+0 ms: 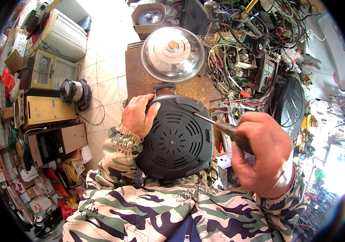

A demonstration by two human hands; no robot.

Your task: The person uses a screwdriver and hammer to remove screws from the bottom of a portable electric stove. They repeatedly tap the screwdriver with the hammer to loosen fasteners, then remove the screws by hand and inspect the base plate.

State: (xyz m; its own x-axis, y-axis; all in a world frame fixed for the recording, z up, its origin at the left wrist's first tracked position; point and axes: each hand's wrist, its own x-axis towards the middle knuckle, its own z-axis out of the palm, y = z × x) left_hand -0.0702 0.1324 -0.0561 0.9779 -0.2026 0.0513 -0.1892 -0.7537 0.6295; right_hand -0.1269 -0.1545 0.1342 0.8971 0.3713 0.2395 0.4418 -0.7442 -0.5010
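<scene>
An upside-down black appliance (173, 155), with a vented plastic base and a carrying handle at its far side, rests against my body at the near end of a worn wooden table (134, 66). My left hand (140, 115) grips its left rim, thumb on the base. My right hand (261, 153) is closed round a screwdriver (231, 131), whose tip meets a hole near the upper right of the base. Beyond the handle lies a shiny steel lid (170, 58) with a wooden knob.
Tangled cables, tools and parts (253, 52) crowd the right side, beside a dark rounded object (289, 105). A cardboard box (142, 28) stands at the back. Old appliances (51, 109) line the left, with a round cooker (71, 92) on the tiled floor (101, 72).
</scene>
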